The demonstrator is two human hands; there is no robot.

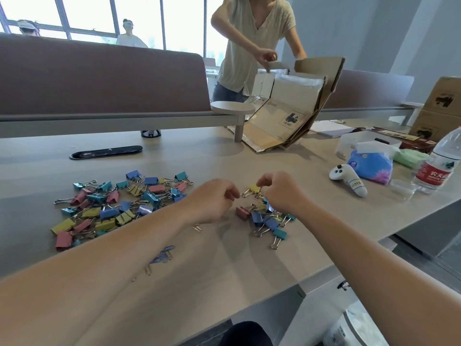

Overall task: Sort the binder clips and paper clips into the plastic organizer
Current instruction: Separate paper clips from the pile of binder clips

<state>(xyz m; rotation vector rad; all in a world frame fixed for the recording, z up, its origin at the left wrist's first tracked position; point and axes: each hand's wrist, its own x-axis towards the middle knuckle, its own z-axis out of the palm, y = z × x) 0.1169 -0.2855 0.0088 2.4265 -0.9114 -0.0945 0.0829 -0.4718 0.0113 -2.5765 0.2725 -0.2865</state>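
Note:
A big heap of coloured binder clips (pixel 117 203) lies on the table at the left. A smaller pile of binder clips (pixel 268 219) sits under my right hand (pixel 280 193), which pinches a yellow binder clip (pixel 254 189) just above that pile. My left hand (pixel 214 199) hovers beside it with curled fingers that seem to pinch something small; what it is, I cannot make out. Loose paper clips (pixel 162 254) lie near my left forearm. A clear plastic box (pixel 359 142) stands at the far right; I cannot tell whether it is the organizer.
A white controller (pixel 349 179), a tissue pack (pixel 371 166), a water bottle (pixel 439 166) and a small clear lid (pixel 401 189) crowd the right side. A person handles a cardboard box (pixel 287 116) across the table. A cable slot (pixel 106 152) lies at the back left.

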